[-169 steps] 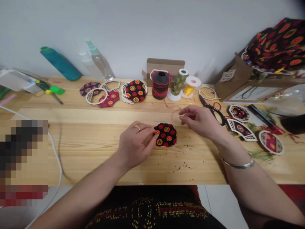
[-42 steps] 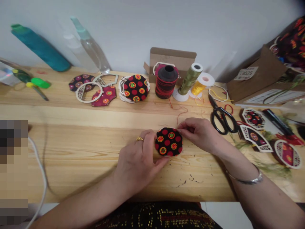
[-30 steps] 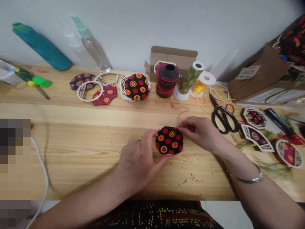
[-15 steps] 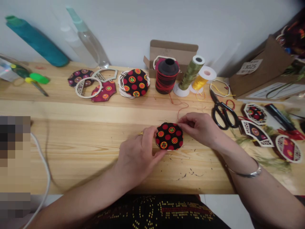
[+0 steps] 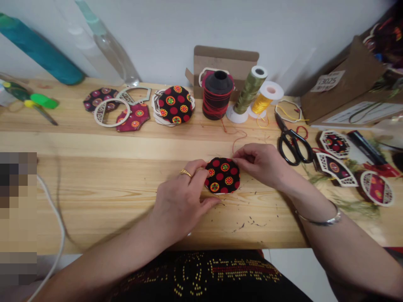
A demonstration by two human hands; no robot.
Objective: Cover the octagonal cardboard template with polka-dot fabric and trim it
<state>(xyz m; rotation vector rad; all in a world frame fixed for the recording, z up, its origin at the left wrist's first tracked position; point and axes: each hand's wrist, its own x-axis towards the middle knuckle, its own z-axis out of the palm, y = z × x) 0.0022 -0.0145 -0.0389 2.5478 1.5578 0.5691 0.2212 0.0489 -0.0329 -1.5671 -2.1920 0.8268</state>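
Observation:
A flat rounded piece covered in black fabric with red dots and flowers [image 5: 223,176] lies on the wooden table in front of me. My left hand [image 5: 185,195] steadies it from the left, with the fingers curled at its left edge and the thumb stretched out just below its lower edge. At the upper right edge, my right hand [image 5: 260,164] pinches with thumb and forefinger. A thin red thread [image 5: 242,133] runs from the black spool [image 5: 217,96] down to those fingertips. Whether they also grip the fabric edge is too small to see.
Black-handled scissors [image 5: 294,147] lie to the right, near fabric-covered wooden ornaments [image 5: 335,167]. Green [image 5: 248,94] and yellow [image 5: 260,102] thread spools stand behind. A stack of matching pieces [image 5: 176,105] is at the back. A cardboard box [image 5: 343,84] stands far right; dark scraps litter the table.
The view has shifted slightly. My left thumb has come a little away from the piece's lower edge. My right fingertips stay pinched at its upper right edge.

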